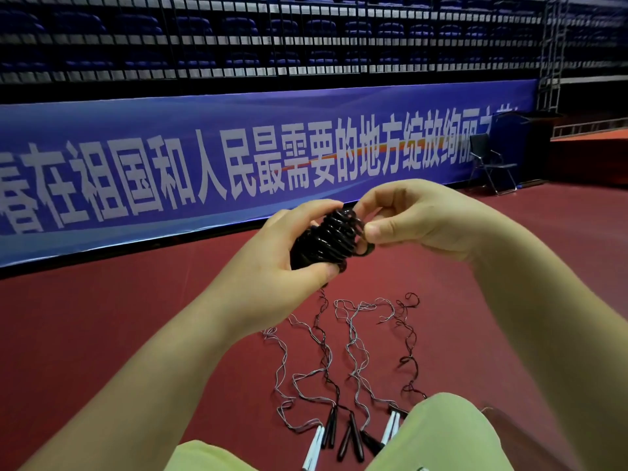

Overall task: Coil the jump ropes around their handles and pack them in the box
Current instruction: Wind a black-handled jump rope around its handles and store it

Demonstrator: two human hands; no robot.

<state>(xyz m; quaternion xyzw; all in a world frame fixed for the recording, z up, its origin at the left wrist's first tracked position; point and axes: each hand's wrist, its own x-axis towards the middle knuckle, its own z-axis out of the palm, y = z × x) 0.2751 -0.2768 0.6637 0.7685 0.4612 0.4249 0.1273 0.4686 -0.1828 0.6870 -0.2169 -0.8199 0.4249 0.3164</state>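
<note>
A black jump rope point(326, 237) is wound in tight coils around its handles, held up in front of me. My left hand point(272, 263) grips the lower part of the bundle. My right hand point(411, 219) pinches the loose end of the rope at the top right of the coils. Below, on the red floor, several uncoiled jump ropes point(343, 362) lie stretched out, some black and some grey. Their black handles point(350, 436) and white handles point(316, 443) rest near my knees. No box is in view.
My knees in light green trousers point(438, 436) fill the bottom edge. A long blue banner point(238, 158) with white characters runs along the wall ahead. A black folding chair point(489, 161) stands at the right, with dark stands of seats above.
</note>
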